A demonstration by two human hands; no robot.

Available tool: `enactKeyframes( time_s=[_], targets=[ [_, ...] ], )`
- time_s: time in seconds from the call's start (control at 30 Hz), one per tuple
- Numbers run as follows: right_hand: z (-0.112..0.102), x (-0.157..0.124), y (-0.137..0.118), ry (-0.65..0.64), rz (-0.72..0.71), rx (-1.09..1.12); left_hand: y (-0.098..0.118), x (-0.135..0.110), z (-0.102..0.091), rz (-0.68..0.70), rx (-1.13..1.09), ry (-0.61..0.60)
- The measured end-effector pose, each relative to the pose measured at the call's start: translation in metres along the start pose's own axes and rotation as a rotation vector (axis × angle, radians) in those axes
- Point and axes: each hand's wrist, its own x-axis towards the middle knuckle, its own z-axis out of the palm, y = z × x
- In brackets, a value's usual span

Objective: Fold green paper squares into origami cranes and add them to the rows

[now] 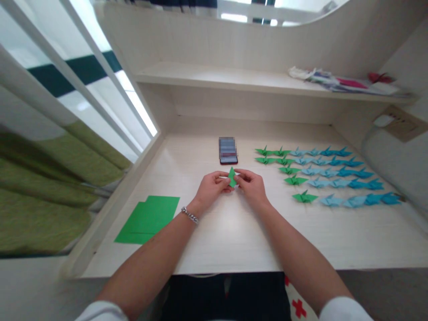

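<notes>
A small piece of folded green paper [232, 176], pointed at the top, is pinched between my two hands above the middle of the desk. My left hand [213, 186] grips its left side with thumb and fingers closed. On the other side, my right hand [250, 184] holds the right edge the same way. Just beyond my fingertips lies a phone [228, 150] with its screen lit. Flat green paper sheets [150, 218] rest to the left, partly behind my left forearm. Rows of folded paper cranes [331, 172], green, pale blue and darker blue, stand at the right.
A raised wooden edge [117, 196] bounds the desk [227, 249] on the left, beside a green curtain [43, 178]. Along the back runs a shelf [214, 76] carrying papers [347, 82]. A plug [384, 120] with a cable sits in the right wall socket.
</notes>
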Motion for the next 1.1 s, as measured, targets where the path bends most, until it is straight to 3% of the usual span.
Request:
enactKeyframes(
  time_s=[0.53, 0.87, 1.1],
  targets=[
    [0.0022, 0.0000, 0.0016, 0.071, -0.046, -0.032, -0.0024, 0.0036, -0.0028, -0.032, -0.093, -0.001],
    [0.0000, 0.0050, 0.0070, -0.155, 0.045, 0.046, 0.0018, 0.0040, -0.0020, -0.028, -0.147, 0.016],
    [0.0007, 0.0036, 0.0026, -0.143, 0.166, 0.231, 0.0015, 0.0041, -0.0047, -0.030, -0.065, 0.028]
  ],
)
